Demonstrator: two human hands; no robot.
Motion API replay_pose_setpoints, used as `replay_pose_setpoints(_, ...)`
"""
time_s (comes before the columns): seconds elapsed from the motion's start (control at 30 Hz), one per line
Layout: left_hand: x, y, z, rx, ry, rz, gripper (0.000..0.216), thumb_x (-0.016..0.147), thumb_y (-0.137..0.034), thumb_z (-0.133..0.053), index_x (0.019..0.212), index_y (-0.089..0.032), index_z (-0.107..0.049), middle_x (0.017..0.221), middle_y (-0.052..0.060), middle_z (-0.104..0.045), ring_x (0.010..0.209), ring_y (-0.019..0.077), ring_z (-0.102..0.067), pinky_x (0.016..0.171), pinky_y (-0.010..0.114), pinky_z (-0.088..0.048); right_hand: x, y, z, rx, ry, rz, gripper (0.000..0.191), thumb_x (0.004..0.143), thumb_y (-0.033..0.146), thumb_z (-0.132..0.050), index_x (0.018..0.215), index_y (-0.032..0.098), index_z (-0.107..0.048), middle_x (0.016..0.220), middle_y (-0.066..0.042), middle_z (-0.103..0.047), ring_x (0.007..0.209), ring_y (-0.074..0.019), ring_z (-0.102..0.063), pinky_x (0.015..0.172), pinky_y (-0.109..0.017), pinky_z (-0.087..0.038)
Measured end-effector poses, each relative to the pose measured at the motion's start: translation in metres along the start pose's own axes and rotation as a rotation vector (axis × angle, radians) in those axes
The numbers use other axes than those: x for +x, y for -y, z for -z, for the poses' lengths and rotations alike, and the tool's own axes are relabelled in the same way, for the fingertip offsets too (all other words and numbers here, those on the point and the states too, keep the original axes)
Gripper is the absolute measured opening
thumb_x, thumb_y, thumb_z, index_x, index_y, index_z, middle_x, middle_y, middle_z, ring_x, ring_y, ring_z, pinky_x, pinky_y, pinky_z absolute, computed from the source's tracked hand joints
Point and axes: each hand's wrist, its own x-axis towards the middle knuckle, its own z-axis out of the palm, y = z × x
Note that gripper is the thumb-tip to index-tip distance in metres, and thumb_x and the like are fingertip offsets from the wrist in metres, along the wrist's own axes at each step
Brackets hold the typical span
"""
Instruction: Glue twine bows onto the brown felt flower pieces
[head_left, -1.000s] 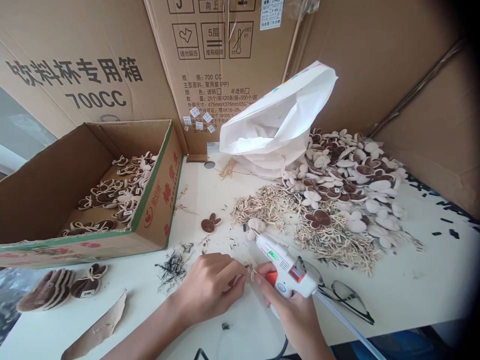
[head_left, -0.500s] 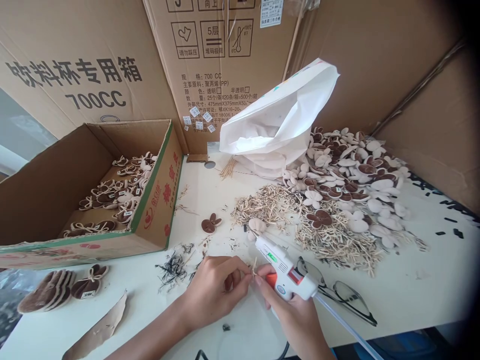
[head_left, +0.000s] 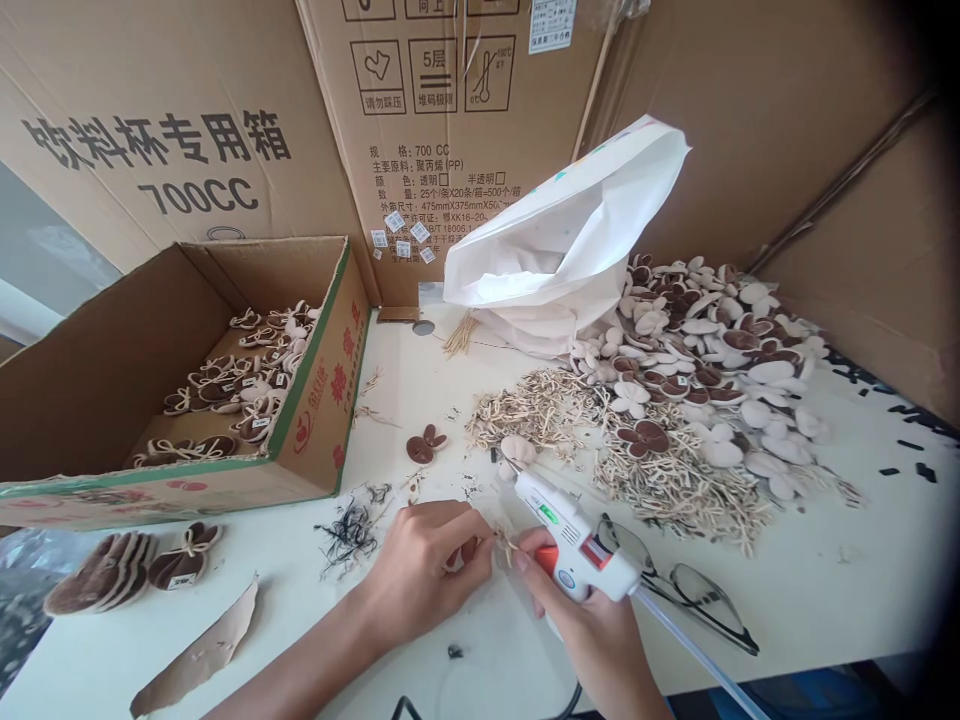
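Note:
My left hand (head_left: 431,565) is closed, thumb and forefinger pinching a small piece of thin beige cord (head_left: 505,546). Most of that cord is hidden by the fingertips. My right hand (head_left: 604,635) wraps round a white and orange hot glue gun (head_left: 559,525), its nozzle pointing away to the upper left. The right thumb and forefinger also come close to the cord; whether they touch it I cannot tell. Just past the nozzle lies a pale padded piece (head_left: 517,450). Farther left rests a brown fuzzy piece with two ear-like lobes (head_left: 425,444).
Cord bits (head_left: 675,480) and a heap of padded pieces (head_left: 705,340) spread at right, beside a white bag (head_left: 562,260). Eyeglasses (head_left: 705,600) lie by the glue gun. A carton (head_left: 307,420) holds bow-tied pieces. Black threads (head_left: 349,540) and stacked brown pieces (head_left: 101,575) sit left.
My left fingertips have drawn slightly left, away from the right fingertips, and more of the cord shows between them. The whole view has shifted slightly. The glue gun stays in my right hand.

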Motion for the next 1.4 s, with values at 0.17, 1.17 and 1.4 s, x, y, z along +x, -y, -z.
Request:
replay_pose_setpoints(0.17, -0.0005, 0.0013, -0.0005, 0.024, -0.003, 0.036, 0.012, 0.089, -0.01, -0.057, 0.084, -0.02, -0.058, 0.063, -0.004, -0.054, 0.055, 0.0101, -0.048, 0.055, 0.022, -0.036, 0.0004, -0.0015, 0.0002, -0.016, 0.008, 0.024, 0.038, 0.081, 0.059, -0.077, 0.082, 0.022, -0.067, 0.056, 0.006, -0.044, 0.055, -0.0149, -0.039, 0.055, -0.029, -0.034)
replay_pose_setpoints(1.17, 0.002, -0.0027, 0.0082, 0.058, 0.233, 0.174, 0.025, 0.095, -0.025, -0.06, 0.12, -0.027, -0.059, 0.081, -0.003, -0.067, 0.066, 0.016, -0.06, 0.061, 0.028, -0.037, -0.0056, 0.0037, -0.0027, -0.069, 0.028, 0.003, 0.037, 0.083, 0.059, -0.073, 0.087, 0.022, -0.068, 0.06, 0.006, -0.045, 0.057, -0.0145, -0.037, 0.055, -0.029, -0.032)
replay_pose_setpoints(1.4, 0.0022, -0.0003, 0.0072, 0.091, 0.231, 0.154, 0.031, 0.094, -0.014, -0.053, 0.12, -0.026, -0.062, 0.084, -0.001, -0.069, 0.069, 0.0168, -0.06, 0.062, 0.028, -0.038, -0.006, 0.0034, -0.0039, -0.088, 0.003, 0.027, 0.033, 0.082, 0.055, -0.075, 0.086, 0.023, -0.07, 0.06, 0.005, -0.048, 0.057, -0.0152, -0.041, 0.057, -0.028, -0.038)
